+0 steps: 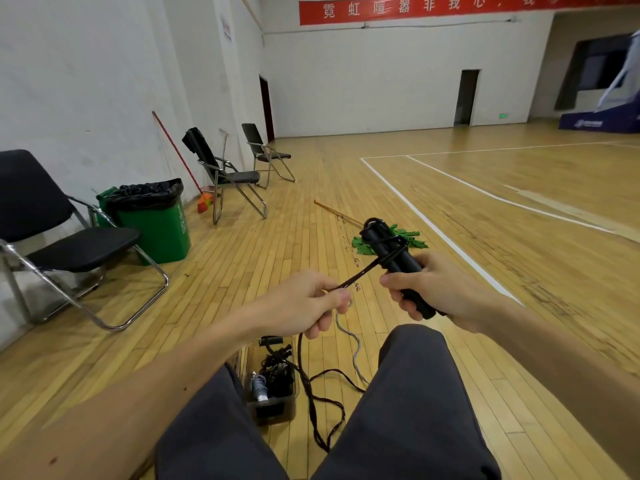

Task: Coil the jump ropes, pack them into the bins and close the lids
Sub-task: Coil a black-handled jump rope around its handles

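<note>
Wide wooden floor (346,174) with white court lines, a white wall (86,81) running down the left, and a red banner (398,8) high on the far wall. Along that left wall, three black folding chairs: the nearest chair (52,220) is big in the corner, and two more chairs (221,168) stand further back. Between them sits a green trash can (156,223) lined with a black bag, and a red-handled broom (180,157) leans on the wall just behind it. Out on the boards lies a mop (363,245), its green head spread flat.

The person sits with grey trousers (408,393) apart, and between the knees a clear bin (270,407) stands on the floor, lid off, with bundled ropes already inside. A grey rope (353,344) trails loose on the floor beside it.

Now the action: the right hand (440,292) grips the lower end of two black handles (391,251), held side by side and pointing up and away. The black jump rope (360,273) loops round those handles and runs taut down to the left hand (304,303), which pinches it between thumb and forefinger. The slack drops from that hand to the floor by the bin
</note>
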{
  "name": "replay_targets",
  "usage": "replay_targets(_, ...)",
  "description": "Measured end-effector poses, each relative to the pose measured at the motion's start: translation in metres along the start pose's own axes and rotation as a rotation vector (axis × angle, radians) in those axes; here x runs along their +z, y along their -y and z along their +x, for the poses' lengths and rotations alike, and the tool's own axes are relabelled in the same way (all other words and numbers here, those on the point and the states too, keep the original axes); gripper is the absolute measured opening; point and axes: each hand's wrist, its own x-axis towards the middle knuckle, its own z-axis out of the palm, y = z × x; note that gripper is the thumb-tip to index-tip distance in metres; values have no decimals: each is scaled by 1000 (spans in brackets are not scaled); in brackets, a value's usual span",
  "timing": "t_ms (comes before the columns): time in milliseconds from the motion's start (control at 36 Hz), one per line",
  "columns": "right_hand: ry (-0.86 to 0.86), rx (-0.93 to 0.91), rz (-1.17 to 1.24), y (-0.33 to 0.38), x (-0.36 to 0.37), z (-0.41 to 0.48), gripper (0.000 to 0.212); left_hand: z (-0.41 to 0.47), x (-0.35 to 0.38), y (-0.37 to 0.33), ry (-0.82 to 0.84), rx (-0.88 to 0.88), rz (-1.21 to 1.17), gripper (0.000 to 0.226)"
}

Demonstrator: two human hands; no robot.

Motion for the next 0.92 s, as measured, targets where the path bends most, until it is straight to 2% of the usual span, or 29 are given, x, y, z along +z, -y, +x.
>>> replay_targets(83,-18,43,-46,-7,-1,1,17,0,2,0,-45,9,147,29)
replay_targets(194,-22,87,-107,-13,5,6,16,-3,6,-9,-104,84,486,36)
replay_targets(306,11,102,-192,-13,12,7,16,-9,3,-21,-87,150,719,29)
replay_targets(500,208,144,-396,-3,27,-2,19,-14,-9,-49,-2,299,1049,31)
replay_targets(667,335,160,-407,0,31,-12,21,-10,-29,-58,4,391,1044,30)
replay_targets(806,414,167,-434,6,36,-21,24,-4,-34,-57,5,442,895,25)
replay_targets(917,478,176,-467,10,41,-27,23,0,-34,-58,62,407,775,24)
